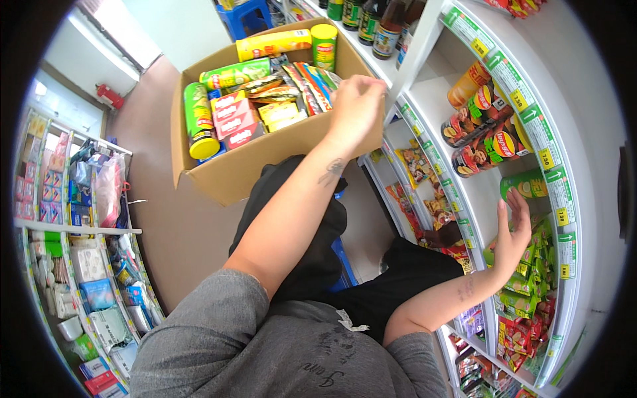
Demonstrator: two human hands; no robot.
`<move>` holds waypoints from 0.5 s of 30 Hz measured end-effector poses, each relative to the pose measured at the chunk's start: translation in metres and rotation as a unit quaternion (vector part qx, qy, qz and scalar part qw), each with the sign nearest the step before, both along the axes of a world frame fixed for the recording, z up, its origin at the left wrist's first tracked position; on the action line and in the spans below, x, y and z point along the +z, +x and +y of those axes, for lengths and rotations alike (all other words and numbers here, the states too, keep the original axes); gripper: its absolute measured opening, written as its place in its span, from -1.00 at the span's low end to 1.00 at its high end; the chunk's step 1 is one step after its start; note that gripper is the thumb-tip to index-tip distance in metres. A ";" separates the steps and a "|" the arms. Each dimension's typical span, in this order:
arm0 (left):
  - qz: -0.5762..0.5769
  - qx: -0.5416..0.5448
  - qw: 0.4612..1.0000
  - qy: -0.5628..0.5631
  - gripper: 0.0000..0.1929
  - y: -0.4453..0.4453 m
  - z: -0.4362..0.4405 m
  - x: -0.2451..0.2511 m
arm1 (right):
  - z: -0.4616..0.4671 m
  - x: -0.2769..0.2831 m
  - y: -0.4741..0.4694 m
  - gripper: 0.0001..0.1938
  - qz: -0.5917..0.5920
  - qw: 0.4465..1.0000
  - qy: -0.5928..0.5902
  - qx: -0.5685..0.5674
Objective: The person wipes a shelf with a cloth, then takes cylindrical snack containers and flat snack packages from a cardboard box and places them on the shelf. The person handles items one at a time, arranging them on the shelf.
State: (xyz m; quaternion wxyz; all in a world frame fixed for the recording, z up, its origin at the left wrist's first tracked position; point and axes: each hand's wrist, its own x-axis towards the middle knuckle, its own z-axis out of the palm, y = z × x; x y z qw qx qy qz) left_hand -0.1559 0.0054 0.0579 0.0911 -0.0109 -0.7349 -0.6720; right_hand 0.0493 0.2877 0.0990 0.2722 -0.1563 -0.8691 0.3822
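My left hand (356,107) hangs over the right end of an open cardboard box (278,156). Its fingers are bent together, and the palm side is hidden. In the box lie green chip canisters (200,119), a yellow chip canister (273,45), red-and-white cartons (234,117) and several snack bags (308,87). To the right, my right hand (515,234) reaches into a white shelf with its fingers apart and nothing seen in it. Its fingertips are beside a green chip canister (530,183) lying on its side; contact cannot be told. Black-and-red Lay's canisters (490,147) lie farther along that shelf.
Green snack bags (527,268) and red snack bags (520,333) fill the shelf nearer me. Dark sauce bottles (385,35) stand beyond the box. Part of a blue plastic stool (346,263) shows beneath me. Stocked shelves (82,230) and a fire extinguisher (108,96) are at left.
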 end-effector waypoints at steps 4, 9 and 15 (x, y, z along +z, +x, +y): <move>0.023 0.052 0.998 0.024 -0.59 -0.003 -0.085 0.010 | -0.015 0.014 0.014 -0.62 0.019 1.000 0.010 0.023; 0.051 0.365 0.776 -0.512 -0.44 0.034 -0.232 -0.024 | -0.016 0.022 0.027 -0.65 0.027 0.999 0.019 0.019; -0.157 0.353 0.721 -0.576 -0.12 0.090 -0.270 -0.036 | -0.022 0.023 0.029 -0.66 0.009 1.000 0.025 0.000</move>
